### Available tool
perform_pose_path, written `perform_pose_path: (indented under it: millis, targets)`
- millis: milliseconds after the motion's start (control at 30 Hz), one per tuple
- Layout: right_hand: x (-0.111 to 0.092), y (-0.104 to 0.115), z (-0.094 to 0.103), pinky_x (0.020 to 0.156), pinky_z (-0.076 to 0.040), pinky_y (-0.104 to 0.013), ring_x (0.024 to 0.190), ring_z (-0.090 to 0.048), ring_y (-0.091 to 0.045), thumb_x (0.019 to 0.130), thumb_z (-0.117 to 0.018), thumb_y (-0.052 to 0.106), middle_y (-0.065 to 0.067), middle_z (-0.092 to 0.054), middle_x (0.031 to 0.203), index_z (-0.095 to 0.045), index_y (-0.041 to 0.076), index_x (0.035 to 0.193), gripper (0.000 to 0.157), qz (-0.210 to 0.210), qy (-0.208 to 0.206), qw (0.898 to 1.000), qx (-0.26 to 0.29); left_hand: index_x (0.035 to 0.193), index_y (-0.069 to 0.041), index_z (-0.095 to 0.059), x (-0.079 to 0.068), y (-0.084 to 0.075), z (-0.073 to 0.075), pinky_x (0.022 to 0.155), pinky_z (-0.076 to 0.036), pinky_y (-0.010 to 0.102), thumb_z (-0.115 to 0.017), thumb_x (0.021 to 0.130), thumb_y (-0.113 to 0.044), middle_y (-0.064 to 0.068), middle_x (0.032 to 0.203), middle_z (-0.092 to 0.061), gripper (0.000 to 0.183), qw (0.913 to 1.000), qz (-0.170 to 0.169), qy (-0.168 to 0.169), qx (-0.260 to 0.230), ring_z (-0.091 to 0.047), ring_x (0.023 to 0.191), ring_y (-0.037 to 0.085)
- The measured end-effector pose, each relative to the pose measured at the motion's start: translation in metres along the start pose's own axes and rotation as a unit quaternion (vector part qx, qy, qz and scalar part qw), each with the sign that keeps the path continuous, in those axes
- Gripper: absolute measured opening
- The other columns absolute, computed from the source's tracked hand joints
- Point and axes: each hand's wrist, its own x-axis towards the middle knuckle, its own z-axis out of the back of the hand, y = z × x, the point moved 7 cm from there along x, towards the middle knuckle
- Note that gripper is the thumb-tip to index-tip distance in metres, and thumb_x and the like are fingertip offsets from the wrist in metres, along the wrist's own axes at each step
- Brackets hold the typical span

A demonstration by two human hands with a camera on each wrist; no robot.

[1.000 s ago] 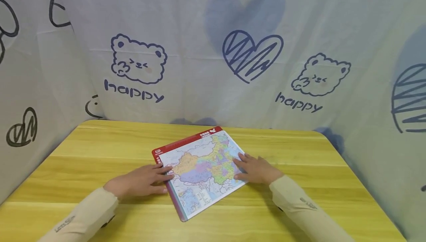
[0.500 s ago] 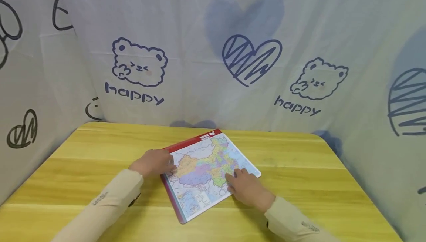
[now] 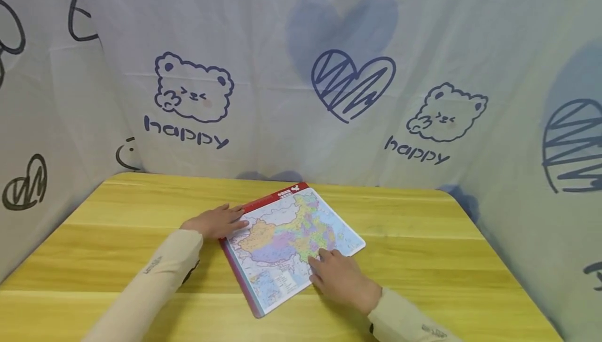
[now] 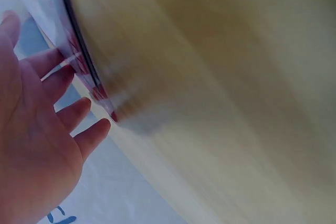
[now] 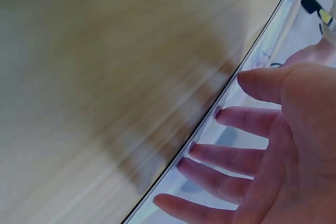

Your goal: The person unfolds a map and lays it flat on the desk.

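A flat map board (image 3: 277,258) with a red top strip lies at a slant on the table, its coloured map facing up. My left hand (image 3: 213,221) is at the board's upper left corner, fingers extended over the corner, which it covers. In the left wrist view the fingers of the left hand (image 4: 42,114) are spread beside the thin edge of the board (image 4: 79,51). My right hand (image 3: 343,282) rests on the lower right edge, fingertips touching the map. The right wrist view has the right hand (image 5: 262,150) with fingers apart and fairly straight along the board's edge.
The yellow wood-grain table (image 3: 423,258) extends around the board on all sides. Behind it and at both sides hangs a pale cloth (image 3: 263,70) printed with bears, hearts and the word "happy".
My left hand has moved up from the board's left edge to its upper left corner. My right hand has slid from the right edge down toward the lower edge. The board lies much the same.
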Motion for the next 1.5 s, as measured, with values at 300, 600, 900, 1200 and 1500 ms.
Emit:
perform_pose_path:
  millis: [300,600,900,1200,1500]
  targets:
    - [0.011,-0.027,-0.008,0.082,-0.054,-0.050,0.112,-0.059,-0.038,0.096,-0.059,0.026,-0.022,-0.059,0.127,-0.064,0.004,0.124,0.035,-0.032,0.037,0.998,0.042,0.146,-0.002,-0.040,-0.042,0.006,-0.007,0.108,-0.026,0.060,-0.040,0.099,-0.053,0.018,0.152,-0.033,0.069,0.9964,-0.059,-0.014,0.058,-0.024,0.138,0.049]
    - [0.023,-0.052,-0.022,0.097,-0.039,-0.062,0.128,-0.042,-0.045,0.099,-0.051,0.041,-0.022,-0.045,0.143,-0.053,0.003,0.136,0.053,-0.110,0.108,0.986,0.067,0.145,-0.003,-0.043,-0.079,-0.005,-0.021,0.110,-0.024,0.057,-0.039,0.098,-0.056,0.015,0.153,-0.034,0.071,0.9941,-0.091,-0.018,0.055,-0.024,0.139,0.044]
    - [0.047,-0.060,-0.029,0.103,-0.034,-0.061,0.134,-0.036,-0.043,0.101,-0.046,0.045,-0.021,-0.038,0.148,-0.045,0.002,0.143,0.060,-0.113,0.131,0.983,0.064,0.142,-0.002,-0.047,-0.103,-0.013,-0.027,0.106,-0.030,0.057,-0.045,0.097,-0.054,0.018,0.149,-0.039,0.068,0.9909,-0.126,-0.020,0.043,-0.032,0.136,0.045]
    - [0.059,-0.062,-0.033,0.109,-0.022,-0.061,0.140,-0.024,-0.040,0.103,-0.040,0.044,-0.017,-0.028,0.155,-0.036,0.004,0.149,0.061,-0.128,0.168,0.975,0.071,0.127,0.003,-0.058,-0.093,-0.023,-0.020,0.096,-0.046,0.047,-0.070,0.086,-0.040,0.018,0.129,-0.053,0.060,0.9863,-0.157,-0.050,0.014,-0.054,0.113,0.031]
    - [0.042,-0.012,-0.023,0.104,-0.035,-0.055,0.137,-0.035,-0.036,0.103,-0.041,0.040,-0.018,-0.037,0.150,-0.043,0.009,0.146,0.053,-0.031,0.127,0.991,-0.021,0.142,0.006,-0.041,-0.086,-0.013,-0.023,0.107,-0.032,0.053,-0.071,0.086,-0.038,0.021,0.152,-0.031,0.078,0.9931,-0.096,0.016,-0.066,-0.032,0.136,0.041]
